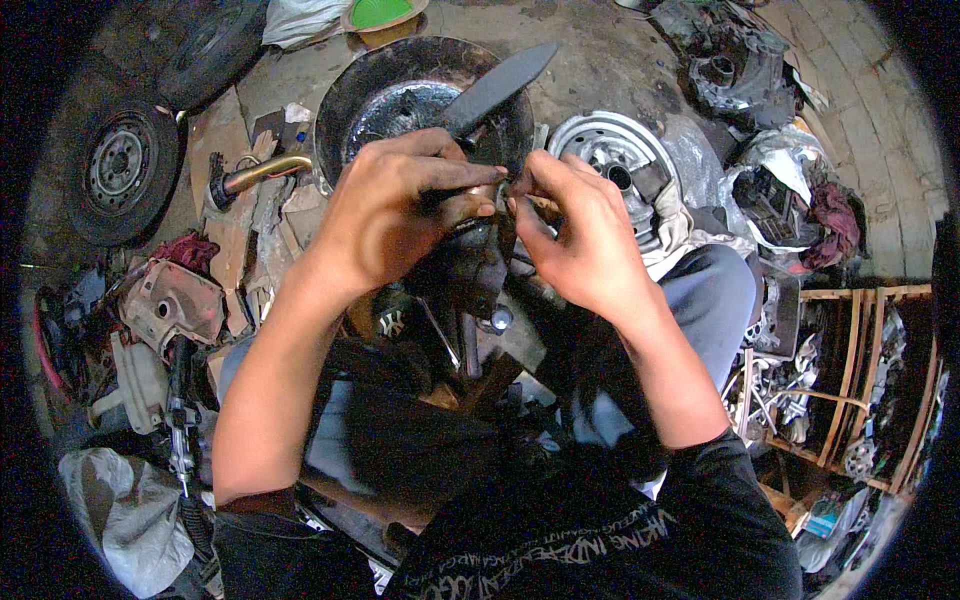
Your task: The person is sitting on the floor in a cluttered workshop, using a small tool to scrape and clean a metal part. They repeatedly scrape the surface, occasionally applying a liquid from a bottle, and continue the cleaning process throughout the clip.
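My left hand (405,205) and my right hand (585,235) meet in front of me, fingers closed in pinches almost touching. Whatever is between the fingertips is small and mostly hidden. Just beneath them is a dark, greasy metal part (465,270), its lower end between my knees. A dark flat blade-shaped piece (505,85) slants up to the right from behind my left hand; whether that hand grips it I cannot tell. Beyond my hands stands a round black basin (335,95) with dark, shiny contents. A slim metal rod (440,330) shows below the part.
At right lies a silver wheel rim (575,125), near a plastic bag of parts (780,195) and a wooden rack (850,370). To the left are a tyre on a wheel (120,170), a brassy pipe (265,172), a rusty metal housing (175,305) and a pale sack (125,515).
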Demonstrator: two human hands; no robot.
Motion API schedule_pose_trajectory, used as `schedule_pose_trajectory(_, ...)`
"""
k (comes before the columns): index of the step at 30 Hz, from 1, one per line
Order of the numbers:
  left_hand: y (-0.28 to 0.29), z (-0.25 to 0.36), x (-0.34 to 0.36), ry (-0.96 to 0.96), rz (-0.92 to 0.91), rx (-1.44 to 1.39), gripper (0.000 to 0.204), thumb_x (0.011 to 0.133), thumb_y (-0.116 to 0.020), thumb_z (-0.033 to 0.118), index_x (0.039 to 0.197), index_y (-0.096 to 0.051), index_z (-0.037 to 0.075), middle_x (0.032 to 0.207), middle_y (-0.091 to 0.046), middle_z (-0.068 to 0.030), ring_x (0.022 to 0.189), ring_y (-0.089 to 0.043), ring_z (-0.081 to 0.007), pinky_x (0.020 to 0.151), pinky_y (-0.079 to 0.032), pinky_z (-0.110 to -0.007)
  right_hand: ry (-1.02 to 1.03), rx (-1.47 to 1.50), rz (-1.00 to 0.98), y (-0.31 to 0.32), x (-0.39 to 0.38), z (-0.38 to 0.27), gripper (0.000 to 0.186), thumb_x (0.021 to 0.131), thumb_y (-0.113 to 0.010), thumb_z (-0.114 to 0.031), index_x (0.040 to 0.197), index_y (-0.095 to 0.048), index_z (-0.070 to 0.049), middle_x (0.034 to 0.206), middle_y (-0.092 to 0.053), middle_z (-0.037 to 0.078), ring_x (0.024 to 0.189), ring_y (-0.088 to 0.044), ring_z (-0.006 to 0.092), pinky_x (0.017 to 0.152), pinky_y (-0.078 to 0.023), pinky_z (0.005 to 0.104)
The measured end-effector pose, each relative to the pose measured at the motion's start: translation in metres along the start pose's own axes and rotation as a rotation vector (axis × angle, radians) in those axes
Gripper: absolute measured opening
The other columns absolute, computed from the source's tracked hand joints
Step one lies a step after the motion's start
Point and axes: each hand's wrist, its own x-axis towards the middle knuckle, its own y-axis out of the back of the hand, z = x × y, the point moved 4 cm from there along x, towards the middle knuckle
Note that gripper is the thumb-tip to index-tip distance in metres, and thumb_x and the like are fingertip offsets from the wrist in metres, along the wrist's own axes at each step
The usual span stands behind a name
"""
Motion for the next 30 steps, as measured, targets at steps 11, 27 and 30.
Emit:
schedule_pose_trajectory(11,0.000,0.001,-0.001,0.029,-0.009,0.025,0.028,0.082,-0.080,0.010,0.110,-0.078,0.007,0.090,-0.071,-0.0126,0.084,-0.070,-0.0274,0.076,-0.055,-0.035,-0.022,-0.033,-0.064,0.000,0.000,0.005,0.043,0.082,-0.071,-0.011,0.123,-0.062,-0.005,0.104,-0.068,0.022,0.104,-0.063,0.0446,0.088,-0.052,0.0521)
schedule_pose_trajectory(27,0.001,0.006,0.003,0.056,-0.025,0.049,0.028,0.082,-0.078,0.010,0.110,-0.078,0.009,0.090,-0.071,-0.0140,0.083,-0.070,-0.0330,0.074,-0.055,-0.039,0.065,-0.032,-0.010,0.002,0.003,0.000,0.029,0.082,-0.069,-0.008,0.109,-0.060,-0.004,0.093,-0.067,0.019,0.094,-0.061,0.0434,0.078,-0.051,0.0537)
schedule_pose_trajectory(30,-0.001,0.000,0.000,0.072,-0.042,0.016,0.031,0.083,-0.079,0.015,0.113,-0.078,0.009,0.092,-0.071,-0.0116,0.087,-0.070,-0.0278,0.078,-0.054,-0.035,0.047,0.030,0.113,0.003,0.003,0.001,0.021,0.082,-0.068,-0.004,0.100,-0.058,-0.001,0.087,-0.061,0.020,0.086,-0.059,0.0413,0.074,-0.047,0.0492)
